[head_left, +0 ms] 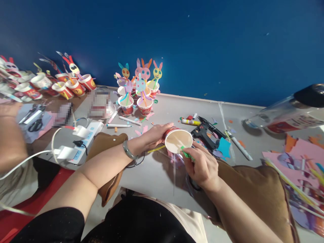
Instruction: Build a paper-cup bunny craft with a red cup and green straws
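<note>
My left hand is wrapped round the side of a red paper cup, whose white inside is tilted toward me. At the cup's near rim, my right hand pinches a small green paper piece. Whether the green piece touches the cup wall I cannot tell. A thin yellow strip shows under my left hand. Just right of the cup lies a black glue gun, with a blue paper scrap beside it.
Finished cups with paper rabbit heads stand by the blue wall. A power strip with cables lies left, near another person's arm. Markers and scraps litter the table. A clear bottle stands right, behind pink paper. Brown cushions flank me.
</note>
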`<state>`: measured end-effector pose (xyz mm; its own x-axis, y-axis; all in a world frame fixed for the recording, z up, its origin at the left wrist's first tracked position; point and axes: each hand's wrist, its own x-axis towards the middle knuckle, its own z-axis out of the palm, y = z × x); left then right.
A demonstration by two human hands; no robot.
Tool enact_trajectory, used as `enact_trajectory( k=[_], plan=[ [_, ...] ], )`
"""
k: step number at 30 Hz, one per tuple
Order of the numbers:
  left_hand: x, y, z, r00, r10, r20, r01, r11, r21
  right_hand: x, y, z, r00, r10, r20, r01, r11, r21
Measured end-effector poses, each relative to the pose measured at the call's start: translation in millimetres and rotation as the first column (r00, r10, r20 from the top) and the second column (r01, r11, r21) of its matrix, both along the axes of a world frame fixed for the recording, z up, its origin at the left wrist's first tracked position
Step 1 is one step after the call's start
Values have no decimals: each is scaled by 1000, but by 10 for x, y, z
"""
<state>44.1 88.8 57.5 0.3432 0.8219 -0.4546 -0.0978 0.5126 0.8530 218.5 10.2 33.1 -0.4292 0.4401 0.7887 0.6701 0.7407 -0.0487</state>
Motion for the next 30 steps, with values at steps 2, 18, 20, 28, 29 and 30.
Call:
enact_trajectory(
  k=[2,18,20,28,29,30],
  plan=[
    [4,-17,-17,1000,-4,-29,5,999,34,-13,-1,-4,1000,12,17,-12,1000,-6],
    [-53,-50,-155,979,-60,-195,139,894,426,-41,-1,-36,996,23,91,-23,1000,2],
    [-57,-54,-178,977,-55,-207,146,877,457,-37,13,-62,1000,-10,7,11,1000,-27],
    [-43,-66,-196,964,49,-262,103,838,535,9,62,-107,999,-11,52,6,996,85],
    [-42,-67,-192,962,62,-267,95,840,535,7,61,-112,998,13,69,-19,996,86],
    [-43,-67,-190,959,73,-273,89,839,537,3,58,-122,998,21,59,-26,997,79]
  ],
)
